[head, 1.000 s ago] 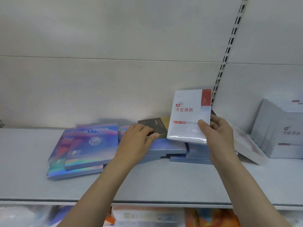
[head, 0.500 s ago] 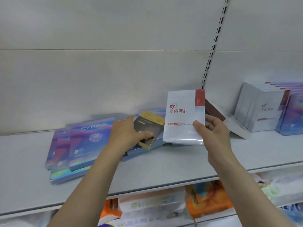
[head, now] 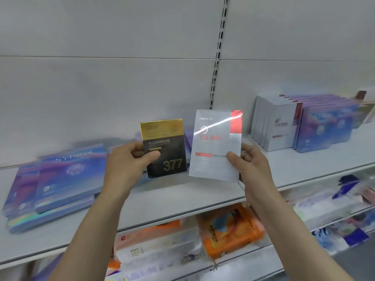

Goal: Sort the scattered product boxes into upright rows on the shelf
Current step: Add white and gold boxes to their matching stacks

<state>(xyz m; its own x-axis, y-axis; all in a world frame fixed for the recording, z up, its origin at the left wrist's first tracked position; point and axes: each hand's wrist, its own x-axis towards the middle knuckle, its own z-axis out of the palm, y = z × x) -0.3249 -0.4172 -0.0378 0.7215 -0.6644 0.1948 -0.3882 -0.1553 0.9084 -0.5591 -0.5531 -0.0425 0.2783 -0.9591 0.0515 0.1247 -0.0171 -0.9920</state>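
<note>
Left hand (head: pixel 123 167) pinched the black-gold box (head: pixel 163 148), right hand (head: pixel 251 169) the white box (head: pixel 216 145) (fingers clamped); glossy wrap risked slipping onto the shelf (head: pixel 162 201).

A person's left hand (head: pixel 129 165) grips a black-and-gold box (head: pixel 164 148) marked "377" at centre frame, thumb across its face, while the right hand (head: pixel 251 167) holds a white box with a red corner (head: pixel 216 145) just beside it, both upright above a white shelf (head: pixel 162 201). At left, iridescent blue boxes (head: pixel 67 175) lie flat in an overlapping pile. At right, white and blue boxes stand in an upright row (head: pixel 300 126). Orange packets (head: pixel 229 230) fill the lower shelf at bottom centre.
</note>
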